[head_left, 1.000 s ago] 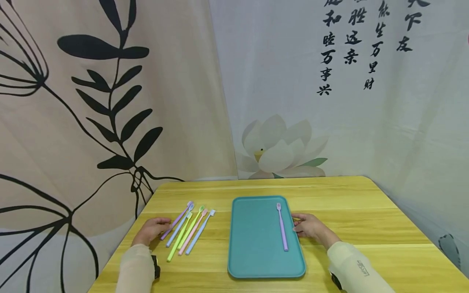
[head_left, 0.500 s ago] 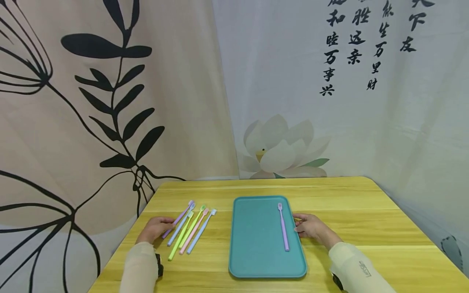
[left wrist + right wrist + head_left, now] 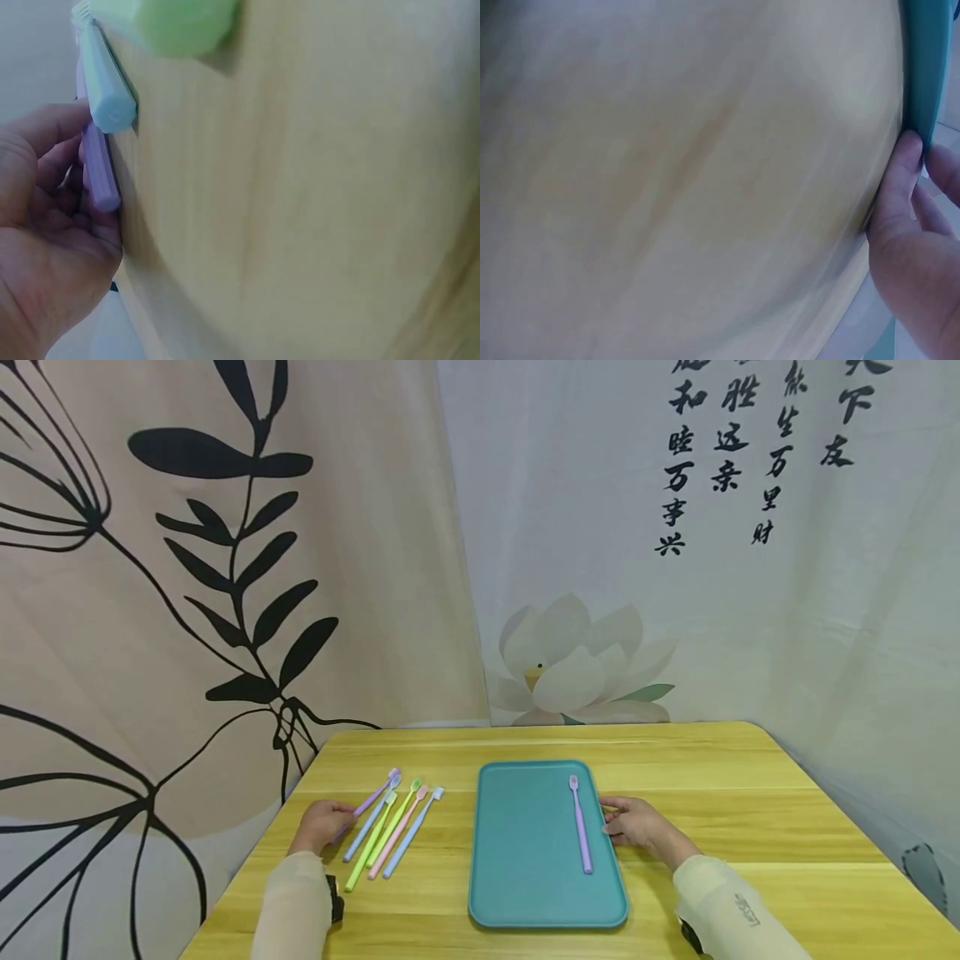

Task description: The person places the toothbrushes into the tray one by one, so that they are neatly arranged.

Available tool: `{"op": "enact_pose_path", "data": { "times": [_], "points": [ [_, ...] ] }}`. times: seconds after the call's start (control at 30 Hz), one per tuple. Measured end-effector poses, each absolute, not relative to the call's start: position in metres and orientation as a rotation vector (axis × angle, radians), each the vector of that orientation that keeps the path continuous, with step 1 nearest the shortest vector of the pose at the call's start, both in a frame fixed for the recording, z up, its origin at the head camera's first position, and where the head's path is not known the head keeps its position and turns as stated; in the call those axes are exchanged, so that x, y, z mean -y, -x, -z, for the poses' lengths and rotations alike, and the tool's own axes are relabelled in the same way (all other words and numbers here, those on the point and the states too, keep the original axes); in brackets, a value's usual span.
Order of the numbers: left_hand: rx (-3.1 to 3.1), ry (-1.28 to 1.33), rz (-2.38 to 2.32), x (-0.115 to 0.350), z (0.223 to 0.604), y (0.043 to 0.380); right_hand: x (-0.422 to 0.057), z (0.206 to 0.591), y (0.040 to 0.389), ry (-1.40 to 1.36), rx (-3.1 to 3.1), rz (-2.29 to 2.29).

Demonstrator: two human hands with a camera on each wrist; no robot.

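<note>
My left hand (image 3: 324, 823) is at the left end of a row of toothbrushes. Its thumb and fingers pinch the purple toothbrush (image 3: 101, 166) by the handle, which the hand partly covers in the head view. Close beside it lie a blue toothbrush (image 3: 109, 94) and a green toothbrush (image 3: 371, 843). A teal tray (image 3: 525, 852) lies right of the row, with another purple toothbrush (image 3: 581, 827) along its right side. At the tray's right edge, my right hand (image 3: 637, 825) holds the rim between thumb and fingers.
More toothbrushes lie slanted in the row: a second green toothbrush (image 3: 397, 827), a pink toothbrush (image 3: 400, 832) and another blue toothbrush (image 3: 414, 832). Everything rests on a wooden table (image 3: 697, 760). Behind its far edge hangs a printed cloth (image 3: 570, 527).
My left hand has moved slightly right onto the leftmost purple toothbrush and now pinches it. The right hand and the tray stay in place.
</note>
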State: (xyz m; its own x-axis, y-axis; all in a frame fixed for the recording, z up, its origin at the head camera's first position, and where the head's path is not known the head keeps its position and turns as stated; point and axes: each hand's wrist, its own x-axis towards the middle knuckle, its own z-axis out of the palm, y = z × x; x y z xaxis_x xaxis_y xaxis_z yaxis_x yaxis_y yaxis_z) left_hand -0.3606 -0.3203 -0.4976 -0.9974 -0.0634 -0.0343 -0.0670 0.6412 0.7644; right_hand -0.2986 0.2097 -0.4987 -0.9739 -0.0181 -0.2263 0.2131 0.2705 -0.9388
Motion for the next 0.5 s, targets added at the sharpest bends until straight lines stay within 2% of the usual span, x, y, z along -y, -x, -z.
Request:
{"op": "enact_pose_path", "data": {
  "times": [0.5],
  "points": [
    [-2.889, 0.197, -1.423, 0.312, 0.483, 0.368, -0.211, 0.5, 0.302, -0.165, -2.283, 1.805]
  ]
}}
